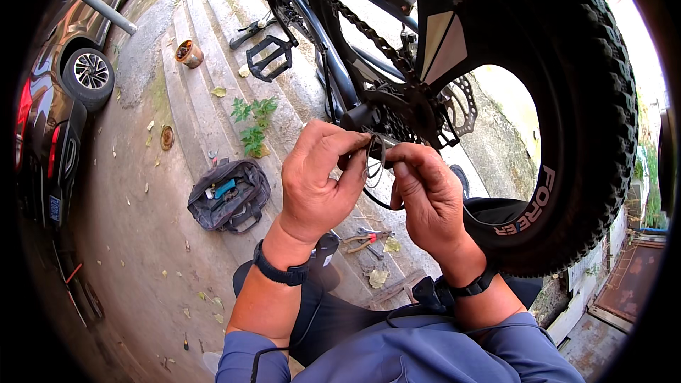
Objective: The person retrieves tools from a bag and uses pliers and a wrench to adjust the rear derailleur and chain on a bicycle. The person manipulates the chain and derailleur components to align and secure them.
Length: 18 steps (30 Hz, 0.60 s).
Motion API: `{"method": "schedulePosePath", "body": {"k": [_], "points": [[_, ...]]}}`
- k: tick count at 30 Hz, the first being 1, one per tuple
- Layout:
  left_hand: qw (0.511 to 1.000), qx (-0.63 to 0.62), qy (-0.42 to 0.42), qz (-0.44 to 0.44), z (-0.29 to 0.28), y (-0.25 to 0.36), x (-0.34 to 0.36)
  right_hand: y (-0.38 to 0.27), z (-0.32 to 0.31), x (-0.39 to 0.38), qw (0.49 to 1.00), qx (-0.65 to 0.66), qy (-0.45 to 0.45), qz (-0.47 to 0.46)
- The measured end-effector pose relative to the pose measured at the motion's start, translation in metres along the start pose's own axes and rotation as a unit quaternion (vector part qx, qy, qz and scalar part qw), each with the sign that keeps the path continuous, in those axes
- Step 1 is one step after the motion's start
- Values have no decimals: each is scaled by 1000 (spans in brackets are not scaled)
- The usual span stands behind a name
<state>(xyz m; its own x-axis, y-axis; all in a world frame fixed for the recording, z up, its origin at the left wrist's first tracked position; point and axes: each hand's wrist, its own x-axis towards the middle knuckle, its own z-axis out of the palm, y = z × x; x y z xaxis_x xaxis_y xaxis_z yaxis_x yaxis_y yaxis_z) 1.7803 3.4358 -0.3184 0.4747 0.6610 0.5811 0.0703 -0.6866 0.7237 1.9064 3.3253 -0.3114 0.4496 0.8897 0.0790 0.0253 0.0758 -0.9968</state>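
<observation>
Near the middle of the head view, my left hand pinches a thin, looped cable between thumb and fingers. My right hand grips the same cable a little to the right, its fingers curled. Just behind the loops are the bike's black rear hub and sprockets, with a brake disc at their right. The fat black rear tyre with a spoked wheel rises on the right, and the chain runs up toward a pedal. Exactly where the cable ends is hidden by my fingers.
A dark tool bag lies open on concrete steps, near pliers and a small plant. A rusty can stands further up. A parked car and a metal pole are at the left.
</observation>
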Motion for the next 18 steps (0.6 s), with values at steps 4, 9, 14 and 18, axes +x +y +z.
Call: {"method": "schedulePosePath", "body": {"k": [4,9,14,18], "points": [[1000,1,6,2,0,-1,1,1,0,0,1000,5,3,-6],[1000,-16,15,-4,1,-5,-2,2,1,0,1000,8,1,-3],[1000,-13,5,-2,0,-3,-1,1,1,0,1000,6,2,0],[1000,-6,4,10,-2,-4,-2,1,2,0,1000,7,5,-2]]}}
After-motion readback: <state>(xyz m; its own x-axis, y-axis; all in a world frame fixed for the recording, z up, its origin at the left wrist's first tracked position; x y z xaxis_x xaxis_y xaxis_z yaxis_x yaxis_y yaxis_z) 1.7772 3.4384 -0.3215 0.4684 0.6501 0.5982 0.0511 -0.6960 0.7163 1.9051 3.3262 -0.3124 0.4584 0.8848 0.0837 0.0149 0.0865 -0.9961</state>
